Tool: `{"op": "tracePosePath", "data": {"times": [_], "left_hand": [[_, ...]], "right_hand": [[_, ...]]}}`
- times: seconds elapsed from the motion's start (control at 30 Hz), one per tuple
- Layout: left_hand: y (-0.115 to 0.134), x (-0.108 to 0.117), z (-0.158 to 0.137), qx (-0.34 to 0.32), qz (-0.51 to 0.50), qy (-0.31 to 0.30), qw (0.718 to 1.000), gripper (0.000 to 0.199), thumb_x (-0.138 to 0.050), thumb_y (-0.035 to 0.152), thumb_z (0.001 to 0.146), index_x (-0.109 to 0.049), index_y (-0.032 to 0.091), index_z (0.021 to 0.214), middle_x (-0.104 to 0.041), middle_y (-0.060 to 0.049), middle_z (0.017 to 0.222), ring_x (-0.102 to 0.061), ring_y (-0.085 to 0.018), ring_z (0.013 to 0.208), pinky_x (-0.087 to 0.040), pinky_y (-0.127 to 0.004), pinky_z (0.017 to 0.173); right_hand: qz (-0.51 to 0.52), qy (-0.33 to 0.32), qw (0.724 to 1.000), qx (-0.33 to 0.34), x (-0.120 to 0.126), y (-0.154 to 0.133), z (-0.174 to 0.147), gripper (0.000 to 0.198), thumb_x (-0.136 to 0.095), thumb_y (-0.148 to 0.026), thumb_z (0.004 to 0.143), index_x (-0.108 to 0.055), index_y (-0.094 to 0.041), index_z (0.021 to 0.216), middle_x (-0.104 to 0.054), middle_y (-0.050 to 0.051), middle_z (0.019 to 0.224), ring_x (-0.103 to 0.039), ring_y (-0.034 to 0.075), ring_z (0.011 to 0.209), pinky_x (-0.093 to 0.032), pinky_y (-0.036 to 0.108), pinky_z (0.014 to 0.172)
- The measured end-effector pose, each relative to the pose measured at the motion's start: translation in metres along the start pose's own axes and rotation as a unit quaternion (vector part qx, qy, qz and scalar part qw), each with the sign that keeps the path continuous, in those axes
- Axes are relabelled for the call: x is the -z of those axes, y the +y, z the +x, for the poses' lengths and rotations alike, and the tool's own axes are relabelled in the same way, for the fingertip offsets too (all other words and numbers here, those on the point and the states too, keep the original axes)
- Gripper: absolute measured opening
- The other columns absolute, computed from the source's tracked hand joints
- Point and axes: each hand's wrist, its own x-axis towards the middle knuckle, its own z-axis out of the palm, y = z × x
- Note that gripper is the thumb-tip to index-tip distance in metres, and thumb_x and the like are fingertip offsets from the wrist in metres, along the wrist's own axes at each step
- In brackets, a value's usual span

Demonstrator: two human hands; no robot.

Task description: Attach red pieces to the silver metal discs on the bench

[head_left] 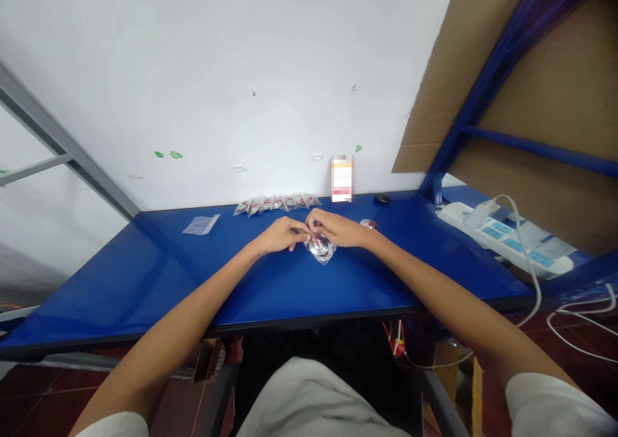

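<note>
Between my hands, a small clear plastic bag [322, 251] with a shiny round metal piece and something red in it hangs just over the blue table. My left hand [284, 234] pinches the bag's top edge from the left. On the right, my right hand [328, 226] has its fingers closed on the same top edge. Just beyond my right wrist lies another shiny round piece [367, 224] with red on it, partly hidden by the arm. Several filled clear bags [277, 203] lie in a row along the wall.
A flat clear bag [201, 224] lies on the blue table [145, 276] at the left. A phone [342, 179] with a lit screen leans against the wall, near a black round object [382, 198]. A white power strip [506, 241] with a cable stands at the right.
</note>
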Motion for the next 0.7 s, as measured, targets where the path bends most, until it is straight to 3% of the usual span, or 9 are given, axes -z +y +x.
{"op": "tracePosePath", "data": {"times": [0.13, 0.27, 0.43, 0.7], "left_hand": [[0.011, 0.006, -0.005, 0.026, 0.009, -0.048, 0.998, 0.047, -0.068, 0.056, 0.095, -0.082, 0.018, 0.118, -0.065, 0.000, 0.061, -0.052, -0.011, 0.049, -0.039, -0.023, 0.052], [0.019, 0.008, -0.010, 0.027, -0.007, -0.088, 0.996, 0.053, -0.067, 0.060, 0.096, -0.079, 0.018, 0.125, -0.067, -0.002, 0.066, -0.051, -0.011, 0.050, -0.040, -0.023, 0.051], [0.023, 0.005, -0.010, 0.027, -0.051, -0.084, 0.995, 0.056, -0.067, 0.064, 0.095, -0.075, 0.017, 0.124, -0.070, -0.003, 0.074, -0.053, -0.011, 0.053, -0.041, -0.023, 0.052], [0.020, 0.005, -0.008, 0.041, -0.016, -0.067, 0.997, 0.055, -0.073, 0.062, 0.090, -0.077, 0.016, 0.121, -0.068, -0.002, 0.068, -0.050, -0.011, 0.051, -0.039, -0.023, 0.051]], "right_hand": [[-0.001, -0.005, 1.000, -0.008, 0.000, 0.000, 0.000, 0.008, -0.045, -0.024, 0.108, -0.052, -0.023, 0.106, -0.061, 0.006, 0.109, -0.058, 0.021, 0.091, -0.043, 0.034, 0.080], [-0.007, -0.010, 1.000, -0.009, 0.001, -0.002, 0.000, 0.008, -0.043, -0.021, 0.108, -0.050, -0.023, 0.104, -0.059, 0.005, 0.106, -0.056, 0.021, 0.087, -0.042, 0.034, 0.078], [-0.004, -0.008, 1.000, -0.014, 0.001, -0.003, -0.001, 0.008, -0.042, -0.021, 0.108, -0.048, -0.024, 0.104, -0.058, 0.004, 0.103, -0.055, 0.020, 0.084, -0.042, 0.033, 0.075], [-0.010, -0.002, 1.000, -0.005, 0.001, 0.000, -0.001, 0.008, -0.045, -0.019, 0.106, -0.051, -0.024, 0.106, -0.060, 0.005, 0.107, -0.054, 0.021, 0.086, -0.041, 0.033, 0.076]]}}
